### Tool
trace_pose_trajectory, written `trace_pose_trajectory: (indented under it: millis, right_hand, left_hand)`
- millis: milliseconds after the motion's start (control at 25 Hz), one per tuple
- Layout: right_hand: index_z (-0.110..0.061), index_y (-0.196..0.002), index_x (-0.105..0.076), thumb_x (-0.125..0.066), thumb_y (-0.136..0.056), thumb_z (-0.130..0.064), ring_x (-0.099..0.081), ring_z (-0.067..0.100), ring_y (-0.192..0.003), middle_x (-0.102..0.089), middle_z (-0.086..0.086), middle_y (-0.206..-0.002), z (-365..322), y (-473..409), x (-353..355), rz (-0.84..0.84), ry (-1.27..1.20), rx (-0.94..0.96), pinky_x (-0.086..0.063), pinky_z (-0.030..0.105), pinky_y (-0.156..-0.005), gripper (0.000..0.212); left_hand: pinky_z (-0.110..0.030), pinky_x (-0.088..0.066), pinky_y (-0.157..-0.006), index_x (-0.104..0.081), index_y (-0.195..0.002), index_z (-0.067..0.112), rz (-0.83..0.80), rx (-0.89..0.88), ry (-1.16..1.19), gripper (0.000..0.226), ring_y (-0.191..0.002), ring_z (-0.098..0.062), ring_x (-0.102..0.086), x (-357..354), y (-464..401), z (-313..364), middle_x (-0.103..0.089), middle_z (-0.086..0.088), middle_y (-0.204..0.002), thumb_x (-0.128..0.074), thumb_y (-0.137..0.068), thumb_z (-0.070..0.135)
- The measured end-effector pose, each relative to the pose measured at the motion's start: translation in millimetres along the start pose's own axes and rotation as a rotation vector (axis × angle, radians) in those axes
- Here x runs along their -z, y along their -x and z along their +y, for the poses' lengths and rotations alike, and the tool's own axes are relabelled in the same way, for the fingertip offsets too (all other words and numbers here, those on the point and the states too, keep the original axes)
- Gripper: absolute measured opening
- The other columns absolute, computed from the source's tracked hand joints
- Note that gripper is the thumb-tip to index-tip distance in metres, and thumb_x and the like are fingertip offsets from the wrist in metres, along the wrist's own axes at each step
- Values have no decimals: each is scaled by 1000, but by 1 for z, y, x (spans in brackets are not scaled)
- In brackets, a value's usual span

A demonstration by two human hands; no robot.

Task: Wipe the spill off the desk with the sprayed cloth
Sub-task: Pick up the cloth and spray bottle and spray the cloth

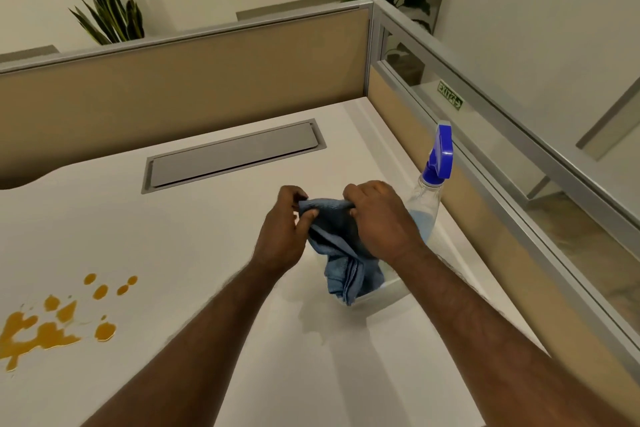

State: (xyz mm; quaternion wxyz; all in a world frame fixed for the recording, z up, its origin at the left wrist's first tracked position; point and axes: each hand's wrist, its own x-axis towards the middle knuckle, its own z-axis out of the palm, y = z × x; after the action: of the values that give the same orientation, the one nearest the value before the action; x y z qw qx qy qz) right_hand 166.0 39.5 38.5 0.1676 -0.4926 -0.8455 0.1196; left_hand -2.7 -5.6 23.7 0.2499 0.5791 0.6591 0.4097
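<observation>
step: readying cloth (341,253) | left hand (285,230) and right hand (379,218) both pinch its top edge, beside spray bottle (431,184) | next: carry to spill (52,322), far left of bottle, press on bench (207,236)

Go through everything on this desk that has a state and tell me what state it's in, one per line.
Cloth: held up off the desk, bunched, hanging down.
Left hand: gripping the cloth's top edge.
Right hand: gripping the cloth's top edge.
Spill: orange, still on the desk, unwiped.
Spray bottle: upright, partly filled with blue liquid.
Cable flap: closed.
Desk: dirty at the left only.
</observation>
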Motion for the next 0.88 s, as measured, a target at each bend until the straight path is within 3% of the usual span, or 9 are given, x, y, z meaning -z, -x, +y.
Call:
trace_pose_trajectory:
  millis: [80,200,360,560,720,880]
  right_hand:
    - [-16,-108,-51,-48,-94,-13,-47,22,-101,-59,8,-109,-14,-5,22,33,-101,34,-36,28,-79,15]
    - [-21,-108,-51,-46,-97,-19,-47,16,-93,-52,4,-103,-35,-16,46,77,-226,27,-40,26,-77,12]
    - [-23,-106,-51,-49,-95,-21,-51,17,-94,-58,4,-103,-59,-33,55,162,-349,45,-45,28,-78,11]
    - [-13,-101,-58,-58,-89,-12,-59,19,-95,-64,7,-103,-87,-50,50,207,-619,56,-48,29,-83,12]
    - [-19,-109,-57,-65,-85,-21,-53,18,-105,-61,1,-110,-95,-51,35,298,-479,58,-45,30,-90,25]
    - [-15,-109,-58,-65,-84,-23,-56,20,-103,-65,6,-110,-86,-20,24,653,-355,8,-48,33,-88,26]
  left_hand:
    - [-24,-52,-81,-46,-117,19,4,111,301,25,-98,-18,-60,14,0,9,-60,-1,-105,-56,-95,21]
    - [-22,-55,-77,-57,-117,23,-123,233,533,24,-105,-18,-63,34,0,16,-66,-1,-112,-53,-94,31]
    - [-30,-55,-80,-61,-109,21,-161,301,626,20,-104,-24,-65,60,8,19,-69,-3,-109,-54,-92,29]
    - [-31,-55,-74,-60,-104,19,-166,375,764,14,-88,-19,-68,94,10,26,-71,-2,-96,-57,-91,20]
    - [-34,-55,-72,-63,-105,10,-126,522,843,18,-85,-25,-68,107,12,19,-72,-9,-94,-56,-93,22]
    - [-40,-54,-76,-62,-115,5,-76,585,964,31,-93,-30,-68,116,14,4,-73,-13,-102,-58,-91,25]
